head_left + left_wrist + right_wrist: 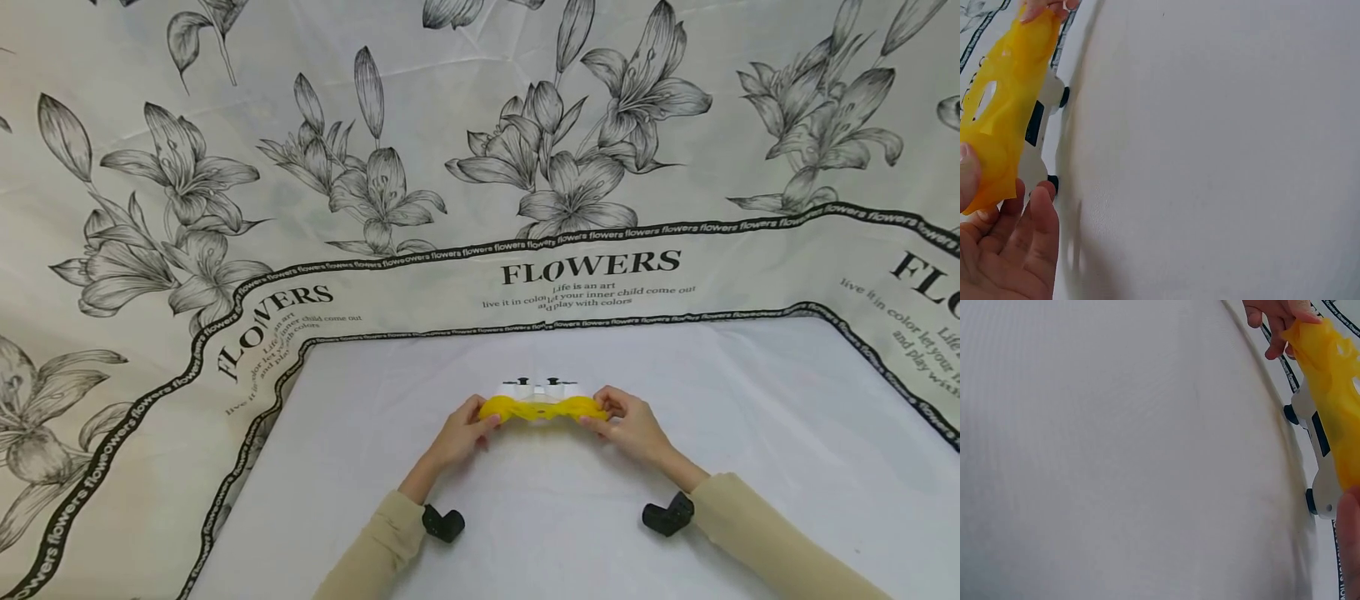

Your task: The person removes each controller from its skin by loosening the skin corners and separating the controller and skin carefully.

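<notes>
Both hands hold a yellow, flexible silicone cover [542,411] with cut-out holes, one at each end. It lies against the near side of a white game controller [536,390], whose two black thumbsticks stick out on the far side. My left hand [459,429] pinches the left end, thumb in front and fingers behind. On the right end, the thumb and fingers of my right hand [632,423] pinch the cover. In the left wrist view a dark panel [1034,123] shows between the thumbsticks. The cover hides much of the controller's body.
A white cloth-covered table [555,517] lies below the hands. Behind and at the sides hangs a curtain [420,296] printed with lilies and lettering. Black wrist-worn cameras [444,524] sit at both beige sleeves.
</notes>
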Demonstrator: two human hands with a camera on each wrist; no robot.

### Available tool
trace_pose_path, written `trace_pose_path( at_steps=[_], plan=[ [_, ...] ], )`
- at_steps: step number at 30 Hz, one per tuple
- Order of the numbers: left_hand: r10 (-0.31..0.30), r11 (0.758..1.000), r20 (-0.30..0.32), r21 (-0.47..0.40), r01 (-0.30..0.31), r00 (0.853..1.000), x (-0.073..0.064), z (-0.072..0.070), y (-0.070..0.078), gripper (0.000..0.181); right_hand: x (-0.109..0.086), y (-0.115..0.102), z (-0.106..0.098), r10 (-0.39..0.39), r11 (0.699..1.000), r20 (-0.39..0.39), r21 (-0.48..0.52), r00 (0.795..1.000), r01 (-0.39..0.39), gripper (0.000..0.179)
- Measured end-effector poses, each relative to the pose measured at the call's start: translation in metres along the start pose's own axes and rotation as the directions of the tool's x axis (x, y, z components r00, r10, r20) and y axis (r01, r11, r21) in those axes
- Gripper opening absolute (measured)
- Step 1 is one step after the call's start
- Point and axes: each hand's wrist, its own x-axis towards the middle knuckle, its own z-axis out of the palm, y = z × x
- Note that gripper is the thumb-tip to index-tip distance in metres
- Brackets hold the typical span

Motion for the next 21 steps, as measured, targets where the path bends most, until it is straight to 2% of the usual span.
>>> trace_pose_path(
  at_steps=[4, 9, 13, 17, 21],
  plan=[
    [-0.022, 0.999, -0.040, 0.030, 0.023, 0.999, -0.005, 0.005, 0.002, 0.022, -0.004, 0.000, 0.001, -0.003, 1.000, -0.017, -0.013, 1.000, 0.003, 0.028],
    [-0.026, 1.000, -0.103, 0.013, 0.028, 0.994, -0.009, 0.011, 0.003, 0.021, -0.004, -0.004, 0.003, -0.008, 1.000, -0.047, 0.006, 0.999, 0.009, 0.029],
    [-0.032, 0.999, -0.137, -0.024, 0.029, 0.990, -0.011, 0.014, 0.003, 0.021, -0.001, -0.008, 0.004, 0.050, 0.998, -0.032, 0.051, 0.998, -0.048, 0.034],
    [-0.035, 0.999, -0.151, -0.040, 0.029, 0.988, -0.010, 0.015, 0.002, 0.024, 0.000, -0.010, 0.003, 0.124, 0.991, -0.022, 0.048, 0.992, -0.123, 0.044],
    [-0.034, 0.993, -0.198, -0.120, 0.010, 0.980, -0.007, 0.012, 0.001, 0.035, -0.002, -0.011, 0.003, 0.187, 0.981, 0.002, 0.055, 0.982, -0.187, 0.047]
  ],
)
